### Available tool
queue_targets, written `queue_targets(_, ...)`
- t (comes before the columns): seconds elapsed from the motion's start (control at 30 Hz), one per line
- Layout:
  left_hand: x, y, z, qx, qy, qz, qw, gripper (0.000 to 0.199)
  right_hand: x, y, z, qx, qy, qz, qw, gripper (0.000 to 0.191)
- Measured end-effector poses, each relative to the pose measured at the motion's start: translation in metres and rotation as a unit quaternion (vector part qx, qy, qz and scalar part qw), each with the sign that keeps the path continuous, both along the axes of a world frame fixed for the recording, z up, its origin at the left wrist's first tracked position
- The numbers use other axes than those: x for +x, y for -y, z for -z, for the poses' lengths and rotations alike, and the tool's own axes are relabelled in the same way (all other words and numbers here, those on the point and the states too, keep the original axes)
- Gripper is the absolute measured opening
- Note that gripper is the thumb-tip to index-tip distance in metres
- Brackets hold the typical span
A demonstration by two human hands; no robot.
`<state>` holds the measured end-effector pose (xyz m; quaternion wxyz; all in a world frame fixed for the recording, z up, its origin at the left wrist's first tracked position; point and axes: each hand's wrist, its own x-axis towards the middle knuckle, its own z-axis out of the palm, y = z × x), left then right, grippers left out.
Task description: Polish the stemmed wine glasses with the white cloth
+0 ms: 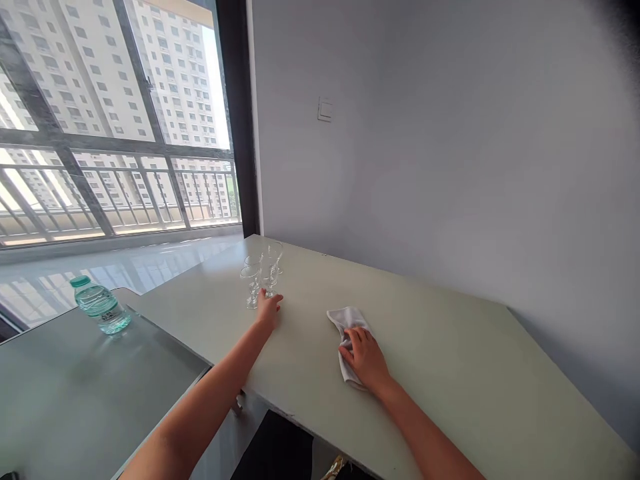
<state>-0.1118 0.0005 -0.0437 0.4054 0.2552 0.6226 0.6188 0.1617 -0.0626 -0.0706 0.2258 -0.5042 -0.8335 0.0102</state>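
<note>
Several clear stemmed glasses stand close together at the table's far left end, one of them a wine glass [251,273] with a wide bowl. My left hand [269,312] reaches to the foot of this group, thumb and fingers apart around the lower part of a glass; whether it touches the glass I cannot tell. A crumpled white cloth [349,317] lies on the pale tabletop to the right. My right hand [367,357] rests on that cloth with its fingers curled into the fabric.
The pale table [425,320] runs along a grey wall [450,167] with a switch plate [325,109]. At left, a lower glass-topped table [55,387] holds a water bottle [103,307] with a green cap. A large window [115,147] lies beyond.
</note>
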Motion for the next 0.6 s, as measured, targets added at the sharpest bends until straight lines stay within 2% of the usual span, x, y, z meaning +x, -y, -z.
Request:
queue_targets(0.1, -0.003, -0.012, -0.001, 0.006, -0.017, 0.000, 1.000, 0.075, 0.000, 0.000, -0.001, -0.010, 0.038, 0.038, 0.999, 0.042)
queue_targets(0.27, -0.002, -0.023, -0.005, 0.010, -0.046, 0.021, 0.999, 0.063, 0.001, -0.001, -0.003, -0.044, 0.056, 0.053, 0.996, 0.030)
queue_targets(0.37, 0.013, -0.023, -0.007, 0.015, -0.078, 0.054, 0.995, 0.052, 0.004, -0.004, -0.005, -0.058, -0.023, 0.058, 0.996, 0.028)
queue_targets(0.43, 0.029, -0.023, -0.009, 0.025, -0.106, 0.086, 0.990, 0.046, 0.009, -0.008, -0.007, -0.069, -0.139, 0.075, 0.985, 0.028)
queue_targets(0.5, 0.050, -0.023, -0.013, 0.038, -0.131, 0.118, 0.984, 0.043, 0.019, -0.013, -0.010, -0.093, -0.290, 0.114, 0.946, 0.027)
queue_targets(0.53, 0.060, -0.024, -0.015, 0.044, -0.149, 0.133, 0.979, 0.043, 0.025, -0.015, -0.011, -0.110, -0.372, 0.137, 0.911, 0.028)
queue_targets(0.6, 0.082, -0.023, -0.018, 0.046, -0.229, 0.161, 0.959, 0.044, 0.039, -0.018, -0.014, -0.148, -0.539, 0.158, 0.814, 0.028)
